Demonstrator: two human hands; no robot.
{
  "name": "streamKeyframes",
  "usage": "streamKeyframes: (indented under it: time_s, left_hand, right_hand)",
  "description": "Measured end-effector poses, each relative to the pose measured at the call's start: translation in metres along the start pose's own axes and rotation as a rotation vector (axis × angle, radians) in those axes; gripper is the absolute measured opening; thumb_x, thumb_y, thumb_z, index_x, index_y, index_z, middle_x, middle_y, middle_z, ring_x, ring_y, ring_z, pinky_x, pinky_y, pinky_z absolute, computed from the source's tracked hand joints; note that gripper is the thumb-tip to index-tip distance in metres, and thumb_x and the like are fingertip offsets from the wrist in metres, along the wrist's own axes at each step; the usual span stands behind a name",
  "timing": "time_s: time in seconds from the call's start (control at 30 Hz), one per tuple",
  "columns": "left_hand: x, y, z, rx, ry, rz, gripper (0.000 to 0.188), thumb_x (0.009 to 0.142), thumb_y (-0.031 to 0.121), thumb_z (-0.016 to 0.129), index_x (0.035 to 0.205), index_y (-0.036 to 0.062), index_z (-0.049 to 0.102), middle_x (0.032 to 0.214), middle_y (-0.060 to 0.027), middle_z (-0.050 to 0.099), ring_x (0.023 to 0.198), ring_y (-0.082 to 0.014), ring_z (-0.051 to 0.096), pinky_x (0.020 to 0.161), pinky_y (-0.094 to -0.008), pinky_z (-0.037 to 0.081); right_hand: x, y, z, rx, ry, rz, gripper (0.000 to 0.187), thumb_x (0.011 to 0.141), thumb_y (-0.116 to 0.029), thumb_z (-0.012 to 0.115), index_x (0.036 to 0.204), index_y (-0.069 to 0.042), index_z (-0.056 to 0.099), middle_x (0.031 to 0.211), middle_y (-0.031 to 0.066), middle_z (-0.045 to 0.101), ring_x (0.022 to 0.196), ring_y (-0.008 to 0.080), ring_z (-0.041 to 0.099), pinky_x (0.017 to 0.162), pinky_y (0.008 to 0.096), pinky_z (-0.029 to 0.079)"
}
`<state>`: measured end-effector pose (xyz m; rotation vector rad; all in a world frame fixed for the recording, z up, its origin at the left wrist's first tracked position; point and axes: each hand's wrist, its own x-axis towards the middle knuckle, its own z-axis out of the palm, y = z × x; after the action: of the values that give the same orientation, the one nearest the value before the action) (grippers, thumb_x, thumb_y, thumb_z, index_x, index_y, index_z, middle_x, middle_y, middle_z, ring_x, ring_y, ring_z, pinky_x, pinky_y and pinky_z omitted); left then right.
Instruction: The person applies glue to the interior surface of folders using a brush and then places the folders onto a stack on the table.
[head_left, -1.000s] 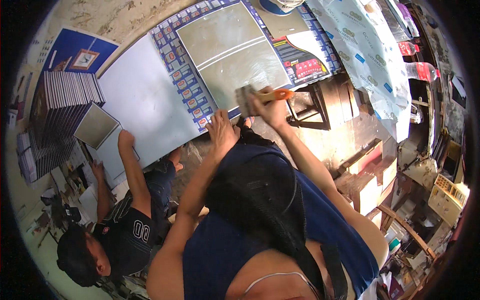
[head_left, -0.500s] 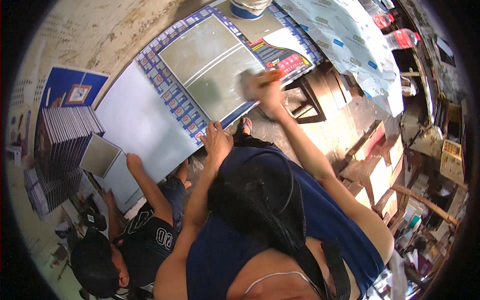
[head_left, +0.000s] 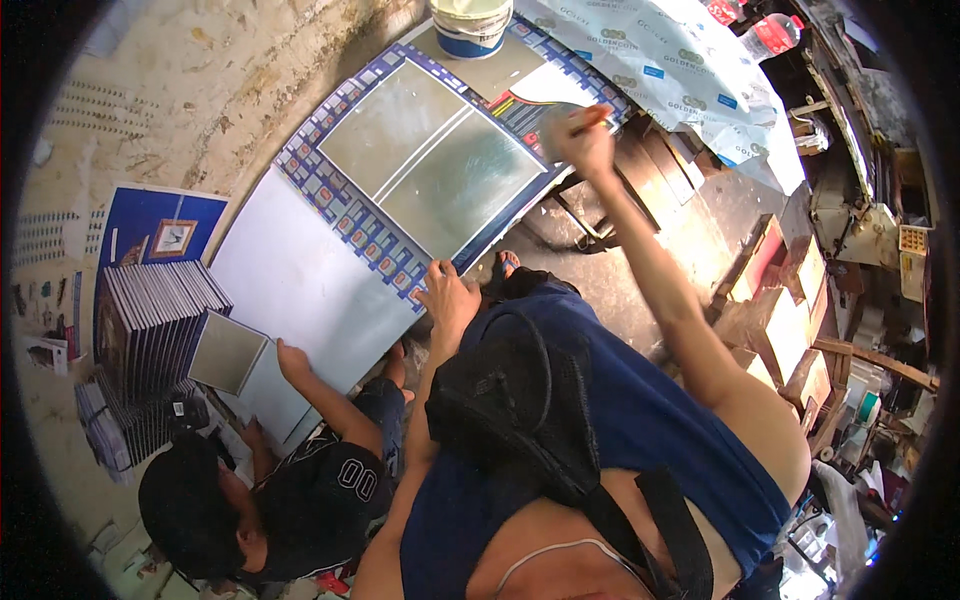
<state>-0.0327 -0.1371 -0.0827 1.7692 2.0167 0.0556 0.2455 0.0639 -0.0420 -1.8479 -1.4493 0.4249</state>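
My right hand is closed around a brush with an orange-brown handle. Its head is smeared by motion over the right end of the worktop. Below and left of it lie two grey-brown boards, a farther one and a nearer one, parted by narrow white strips. The nearer board has a shiny, wet-looking, streaky surface. Both rest on a blue patterned printed sheet. My left hand lies at the sheet's front edge, fingers spread and touching it beside the nearer board's corner.
A white and blue bucket stands at the back. To the left, a co-worker holds a small grey board near stacked panels, beside a white board. Wrapping sheeting, a stool and wooden boxes are at right.
My right hand has moved right and away with the brush, off the nearer board. My left hand stays at the sheet's edge. The whole view has shifted a little.
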Motion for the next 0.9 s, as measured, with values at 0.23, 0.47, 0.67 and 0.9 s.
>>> streamKeyframes:
  time_s: [0.23,0.47,0.67,0.9]
  left_hand:
    - [0.002,-0.001,-0.005,-0.008,-0.042,-0.035,0.058,0.074,0.027,0.068,0.123,-0.0008,0.057,0.128,-0.0175,0.051,0.121,-0.0377,0.05,0.092,-0.0636,0.038]
    - [0.026,0.001,-0.001,-0.087,-0.105,-0.14,0.058,0.075,0.037,0.067,0.126,0.0105,0.062,0.135,-0.0135,0.051,0.127,-0.0346,0.047,0.098,-0.0666,0.032]
    - [0.063,0.017,-0.018,-0.311,0.13,-0.136,0.048,0.08,0.03,0.064,0.123,0.008,0.06,0.119,-0.0166,0.057,0.113,-0.0373,0.054,0.093,-0.055,0.041]
    - [0.128,0.114,-0.029,-0.024,-0.014,-0.203,0.055,0.08,0.027,0.064,0.127,0.001,0.055,0.123,-0.0153,0.056,0.117,-0.0343,0.052,0.096,-0.0566,0.04]
  right_hand:
    - [-0.083,-0.063,0.088,-0.009,-0.668,-0.151,0.047,0.078,-0.048,0.074,0.098,-0.007,0.065,0.079,0.0226,0.068,0.079,0.0374,0.07,0.074,0.0477,0.054]
    - [0.078,0.042,-0.03,-0.327,-0.244,0.115,0.042,0.079,-0.043,0.073,0.086,-0.001,0.07,0.081,0.0171,0.072,0.074,0.0283,0.072,0.069,0.0412,0.056]
    - [0.149,0.031,-0.053,0.882,-0.186,0.168,0.029,0.08,-0.026,0.08,0.088,-0.002,0.065,0.078,0.0006,0.063,0.062,0.0065,0.052,0.056,0.0225,0.04]
    - [0.154,-0.045,0.084,0.57,-0.712,-0.391,0.025,0.077,-0.014,0.077,0.096,-0.001,0.067,0.081,0.0095,0.069,0.078,0.0214,0.067,0.072,0.0358,0.053]
